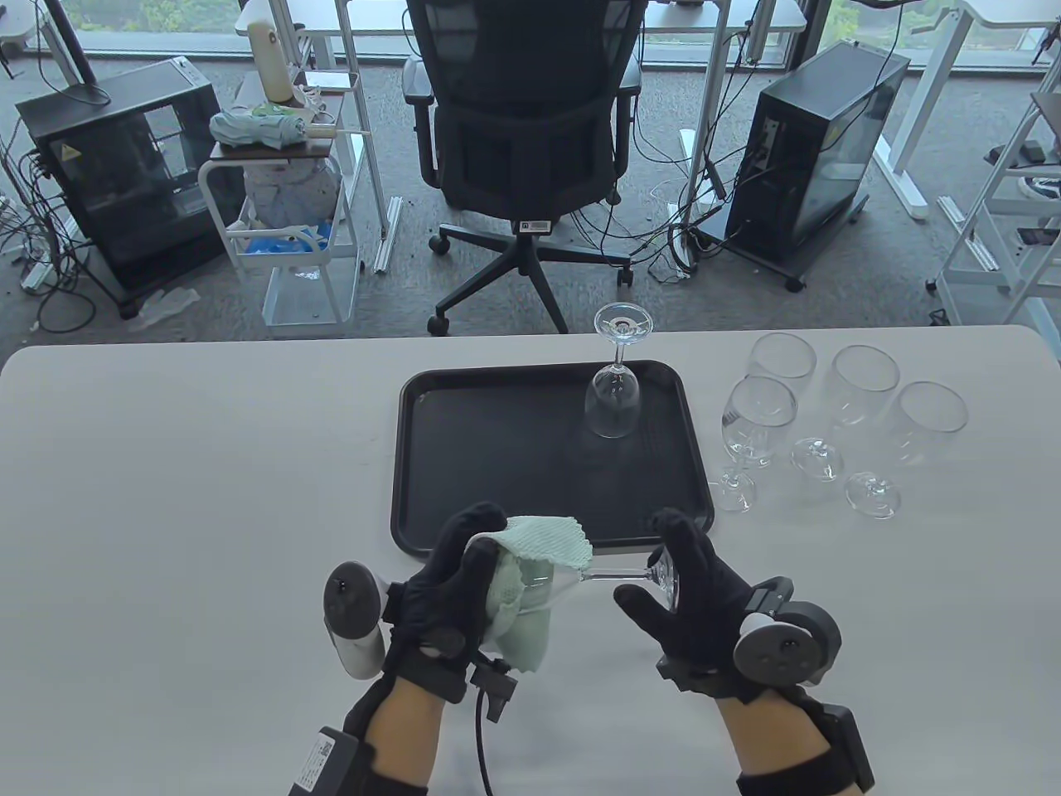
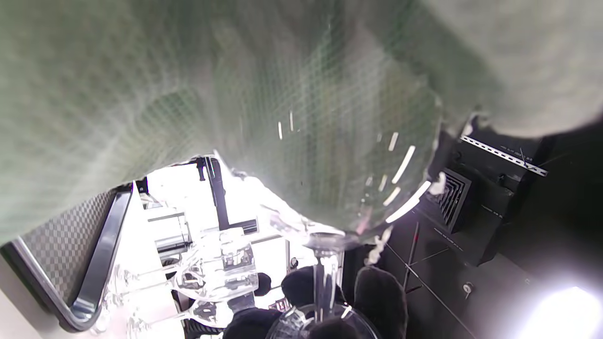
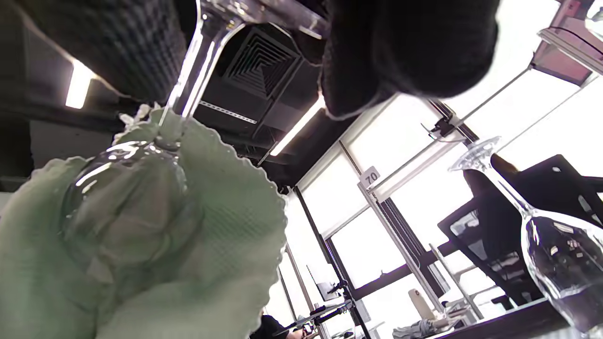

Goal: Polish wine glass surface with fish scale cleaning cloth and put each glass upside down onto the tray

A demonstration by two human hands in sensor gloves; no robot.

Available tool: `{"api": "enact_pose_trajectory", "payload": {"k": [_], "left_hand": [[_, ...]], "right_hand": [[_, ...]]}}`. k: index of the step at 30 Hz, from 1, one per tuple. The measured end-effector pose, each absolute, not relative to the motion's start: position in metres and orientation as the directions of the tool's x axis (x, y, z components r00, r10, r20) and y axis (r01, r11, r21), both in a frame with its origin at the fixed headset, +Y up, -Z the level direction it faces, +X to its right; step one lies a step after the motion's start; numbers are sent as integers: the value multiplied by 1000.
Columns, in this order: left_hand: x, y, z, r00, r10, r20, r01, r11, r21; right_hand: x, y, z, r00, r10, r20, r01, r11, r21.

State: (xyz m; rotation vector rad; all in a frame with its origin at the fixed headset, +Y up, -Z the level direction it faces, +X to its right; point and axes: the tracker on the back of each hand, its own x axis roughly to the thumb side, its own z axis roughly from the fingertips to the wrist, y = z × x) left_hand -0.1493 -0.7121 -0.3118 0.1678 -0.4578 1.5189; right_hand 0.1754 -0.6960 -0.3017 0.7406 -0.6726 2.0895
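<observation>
I have a wine glass (image 1: 572,580) lying on its side in the air over the near part of the bench (image 1: 166,464), just in front of the tray's near edge. My left hand (image 1: 452,584) wraps the pale green fish scale cloth (image 1: 530,580) around the bowl, fingers curled over the fabric and gripping bowl and cloth together. From the left wrist view the cloth (image 2: 188,94) fills most of the frame, with the bowl's curve (image 2: 358,188) pressed against it and the stem running down toward dark gloved fingertips (image 2: 381,296). My right hand (image 1: 675,572) grips the foot of the same glass, thumb below and fingers curled above the disc. The right wrist view shows the stem (image 3: 193,70) coming down from those fingers into the cloth-covered bowl (image 3: 127,216).

The black tray (image 1: 464,464) sits in the middle of the bench. One polished glass (image 1: 613,390) stands on it upside down, near the far right corner, rim on the tray and foot up. To the right of the tray, four more wine glasses (image 1: 829,414) stand upright on the bench in a loose cluster, close together.

Beyond the bench I see a black office chair (image 1: 526,124), a white trolley (image 1: 290,215) on the left, and two dark computer towers (image 1: 821,149) on the floor.
</observation>
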Motion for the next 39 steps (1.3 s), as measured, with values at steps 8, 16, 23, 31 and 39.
{"api": "enact_pose_trajectory", "payload": {"k": [8,16,23,31,39], "left_hand": [[-148,-714,-313,26,881,473,-985,102,-137],[-151,-710,-310,-14,868,496,-989,63,-138],[-151,-711,-311,16,858,513,-988,93,-125],[-149,-709,-310,-29,870,492,-986,55,-156],[-150,-709,-310,6,875,485,-989,76,-124]], "right_hand": [[178,-708,-310,-455,640,619,-849,-522,-84],[173,-702,-304,-464,555,690,-846,-508,-161],[175,-707,-305,-435,645,628,-866,-491,-96],[174,-702,-301,-425,610,669,-876,-463,-135],[175,-702,-301,-503,521,690,-813,-557,-172]]}}
